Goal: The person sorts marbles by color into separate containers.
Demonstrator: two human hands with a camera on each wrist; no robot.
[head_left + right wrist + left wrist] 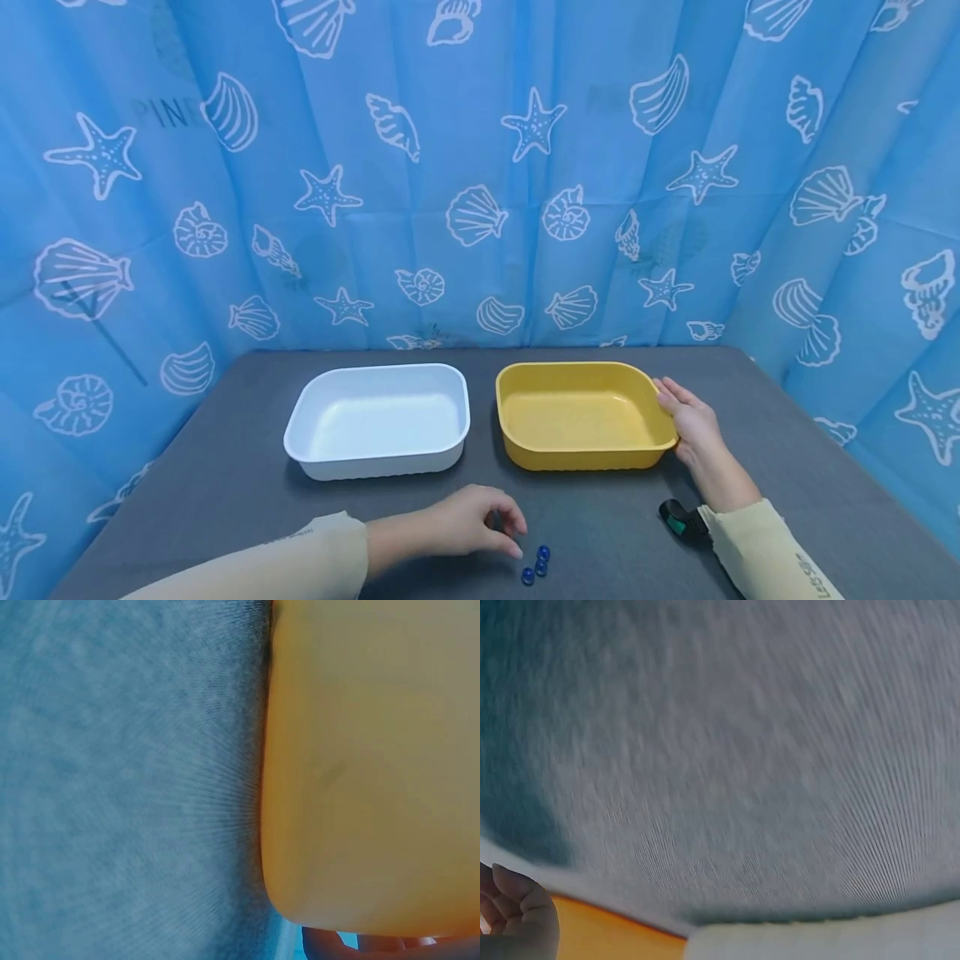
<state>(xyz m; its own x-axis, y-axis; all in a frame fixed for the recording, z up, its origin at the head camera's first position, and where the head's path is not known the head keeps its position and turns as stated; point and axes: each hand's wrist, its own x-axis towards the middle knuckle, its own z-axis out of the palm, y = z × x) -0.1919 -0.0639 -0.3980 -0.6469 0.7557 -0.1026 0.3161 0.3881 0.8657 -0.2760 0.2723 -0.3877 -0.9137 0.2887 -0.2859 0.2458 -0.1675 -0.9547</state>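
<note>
In the head view, my left hand [474, 523] hovers over the table just left of three small dark-blue glass marbles [541, 567]. Its fingers bend loosely, with a gap between thumb and forefinger and nothing seen in it. The left wrist view catches part of this hand [525, 919] at the lower left corner. A yellow plastic tub [588, 459] stands on the right, its inside bare. My right hand [696, 425] holds that tub at its right end, by the rim and outer wall. In the right wrist view, fingers [322, 946] show past the tub's lower edge.
A white plastic tub [375, 467] stands left of the yellow one, with a narrow gap between them. Both are on a grey cloth-covered table [247, 475]. A black strap device [678, 521] is at my right wrist. A blue shell-print curtain [480, 167] hangs behind.
</note>
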